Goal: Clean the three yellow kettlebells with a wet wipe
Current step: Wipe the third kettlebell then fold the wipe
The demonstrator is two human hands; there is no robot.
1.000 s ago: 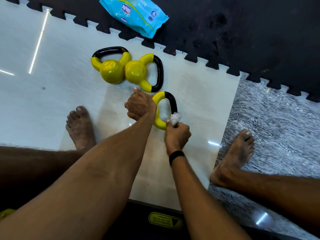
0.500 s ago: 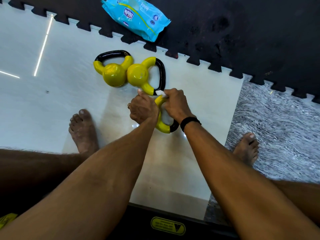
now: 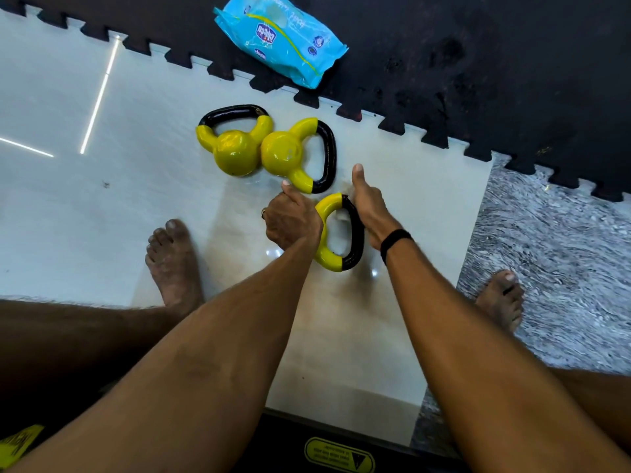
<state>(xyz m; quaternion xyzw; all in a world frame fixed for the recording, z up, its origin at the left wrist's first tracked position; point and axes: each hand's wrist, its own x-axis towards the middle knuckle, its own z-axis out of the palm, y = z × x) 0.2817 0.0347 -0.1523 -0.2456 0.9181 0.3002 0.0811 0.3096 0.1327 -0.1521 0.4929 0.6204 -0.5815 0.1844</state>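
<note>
Three yellow kettlebells with black handles lie on the white floor tile [image 3: 102, 216]. Two of them, one [image 3: 235, 151] on the left and one [image 3: 283, 153] beside it, touch each other and lie free. The third kettlebell [image 3: 327, 208] lies nearer to me. My left hand [image 3: 290, 220] grips its round body and hides it. My right hand [image 3: 370, 206] wraps the far end of its black handle from the outside, thumb pointing up. A bit of the white wet wipe [image 3: 340, 217] shows under those fingers, inside the handle loop.
A blue pack of wipes [image 3: 280, 39] lies on the black foam mat [image 3: 478, 63] beyond the kettlebells. My bare feet stand to the left [image 3: 172, 264] and right [image 3: 500, 298] of my arms. Grey marbled floor [image 3: 563, 250] begins at the right.
My right hand with the wipe went from the near end of the handle up to its far end, then onto the outer black side. My left hand kept its grip on the body.
</note>
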